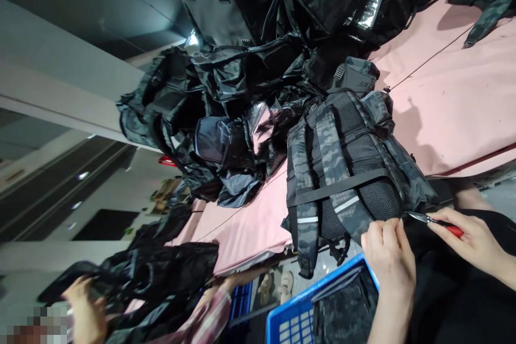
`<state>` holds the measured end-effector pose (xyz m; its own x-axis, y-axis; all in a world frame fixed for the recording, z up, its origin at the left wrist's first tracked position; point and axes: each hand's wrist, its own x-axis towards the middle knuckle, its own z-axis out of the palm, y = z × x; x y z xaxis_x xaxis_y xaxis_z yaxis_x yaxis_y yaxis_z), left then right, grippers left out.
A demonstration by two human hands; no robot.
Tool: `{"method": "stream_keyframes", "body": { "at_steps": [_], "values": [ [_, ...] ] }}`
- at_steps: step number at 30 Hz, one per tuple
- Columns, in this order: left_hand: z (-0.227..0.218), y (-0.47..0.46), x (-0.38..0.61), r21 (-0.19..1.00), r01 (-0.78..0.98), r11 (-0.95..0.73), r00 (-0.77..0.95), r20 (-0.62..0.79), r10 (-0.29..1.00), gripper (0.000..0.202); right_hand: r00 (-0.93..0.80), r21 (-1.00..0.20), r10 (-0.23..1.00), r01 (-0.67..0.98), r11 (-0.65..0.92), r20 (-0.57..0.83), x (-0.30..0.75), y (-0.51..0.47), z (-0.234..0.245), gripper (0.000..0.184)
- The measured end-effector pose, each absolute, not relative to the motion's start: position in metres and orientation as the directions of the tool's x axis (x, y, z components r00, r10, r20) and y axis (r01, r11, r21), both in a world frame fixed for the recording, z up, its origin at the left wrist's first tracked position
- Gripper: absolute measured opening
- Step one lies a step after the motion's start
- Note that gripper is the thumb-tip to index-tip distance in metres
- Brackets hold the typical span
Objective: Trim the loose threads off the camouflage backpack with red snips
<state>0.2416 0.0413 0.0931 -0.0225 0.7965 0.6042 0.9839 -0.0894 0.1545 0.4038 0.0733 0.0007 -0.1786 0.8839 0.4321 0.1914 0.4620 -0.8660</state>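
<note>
A camouflage backpack [346,161] lies on the pink table [451,91], its straps facing me and its lower edge hanging over the table's rim. My left hand [389,258] is closed, pinching the bottom edge of the backpack. My right hand [471,239] is closed on small red-handled thread snips [433,220], whose metal tips point at the fabric right beside my left fingers.
A big pile of dark backpacks [250,64] covers the far part of the table. A blue plastic crate [298,317] holding dark bags stands below the edge. At the lower left another person's hands [80,301] handle a black bag [161,274].
</note>
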Motion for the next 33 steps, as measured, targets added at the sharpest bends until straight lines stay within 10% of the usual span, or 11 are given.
{"method": "stream_keyframes", "body": {
  "at_steps": [19, 33],
  "values": [
    [0.070, 0.039, 0.257, 0.278, 0.944, -0.176, -0.071, 0.695, 0.715, 0.014, -0.276, -0.870, 0.869, 0.166, 0.464, 0.411, 0.399, 0.073, -0.007, 0.018],
    [0.096, 0.030, 0.254, 0.439, 0.797, -0.416, 0.024, 0.664, 0.748, 0.019, -0.233, -0.989, 0.964, 0.041, 0.144, 0.130, 0.405, 0.069, -0.002, 0.031]
  ]
}}
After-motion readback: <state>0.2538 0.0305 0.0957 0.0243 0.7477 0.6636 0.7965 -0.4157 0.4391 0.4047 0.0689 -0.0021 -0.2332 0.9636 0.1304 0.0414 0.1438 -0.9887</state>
